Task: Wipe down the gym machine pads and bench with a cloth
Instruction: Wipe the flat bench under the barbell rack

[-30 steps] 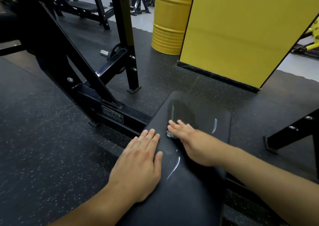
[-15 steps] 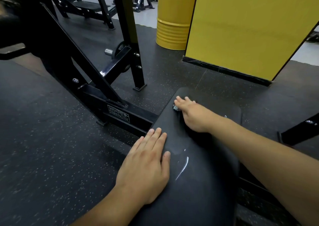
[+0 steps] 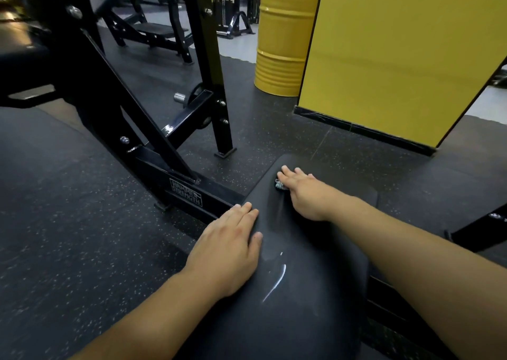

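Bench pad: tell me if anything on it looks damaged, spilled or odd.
Nothing stands out. The bench pad looks whole, with only a glossy streak near the left hand. The right hand presses the cloth flat near its far end.

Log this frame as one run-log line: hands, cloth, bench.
left hand: flat on bench pad | right hand: pressing cloth at pad's far end | phase: wiping bench

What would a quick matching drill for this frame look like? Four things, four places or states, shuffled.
Things:
1. left hand
2. right hand
3. cloth
4. yellow drum

Places or states:
A. stands on the floor beyond the bench pad
B. lies flat on the pad's left edge
C. peeks out under the fingers
D. presses down near the pad's far end

Pairs: 1-B, 2-D, 3-C, 4-A
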A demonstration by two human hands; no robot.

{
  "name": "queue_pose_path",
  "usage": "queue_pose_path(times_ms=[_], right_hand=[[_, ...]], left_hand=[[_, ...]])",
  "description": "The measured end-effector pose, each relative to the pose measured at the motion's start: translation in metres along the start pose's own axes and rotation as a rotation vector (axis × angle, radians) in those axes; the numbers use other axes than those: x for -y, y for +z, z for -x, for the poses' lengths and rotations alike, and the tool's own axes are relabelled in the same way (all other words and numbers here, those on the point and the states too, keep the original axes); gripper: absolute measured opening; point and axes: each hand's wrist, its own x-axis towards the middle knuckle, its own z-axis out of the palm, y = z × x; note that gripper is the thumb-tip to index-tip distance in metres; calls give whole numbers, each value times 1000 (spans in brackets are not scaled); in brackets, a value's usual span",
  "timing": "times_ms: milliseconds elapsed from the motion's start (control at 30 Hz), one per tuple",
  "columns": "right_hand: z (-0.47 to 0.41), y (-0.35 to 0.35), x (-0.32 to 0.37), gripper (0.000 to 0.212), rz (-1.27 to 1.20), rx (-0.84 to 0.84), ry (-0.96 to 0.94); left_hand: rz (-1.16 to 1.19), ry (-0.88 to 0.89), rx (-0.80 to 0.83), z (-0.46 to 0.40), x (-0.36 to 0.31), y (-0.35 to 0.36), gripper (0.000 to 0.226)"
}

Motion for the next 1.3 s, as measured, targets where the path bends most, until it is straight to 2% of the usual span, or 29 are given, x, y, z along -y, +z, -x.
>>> queue_pose_path(times_ms=[133,233,433,567,667,767,867,933,1100,1300], right_hand=[[-40,-12,-14,74,-43,-41,113],[-51,-14,-17,71,-88,-53,128],[4,6,13,57,-118,-24,-163],[24,9,6,55,-26,-16,-198],[-7,-2,-9,55,54,-36,-134],[-55,-12,-14,57,14,-45,5],[-90,-14,2,57,-43,-71,125],[-96,-13,12,56,-42,-84,137],[-42,-12,-19,55,-36,-36,46],[25,-13,-95,57,-46,-10,232]], left_hand=[[86,-44,-3,-39,-5,9,56],[113,-92,-50,-40,-4,15,55],[115,-125,-71,-41,-4,16,60],[112,-100,-100,-40,-7,15,60],[108,-81,-109,-41,-5,16,60],[117,-82,-124,-42,-2,18,60],[107,-73,-134,-42,-2,18,60],[92,-69,-132,-42,-1,18,60],[-4,43,-80,-43,-3,14,57],[0,84,-78,-43,-5,16,57]])
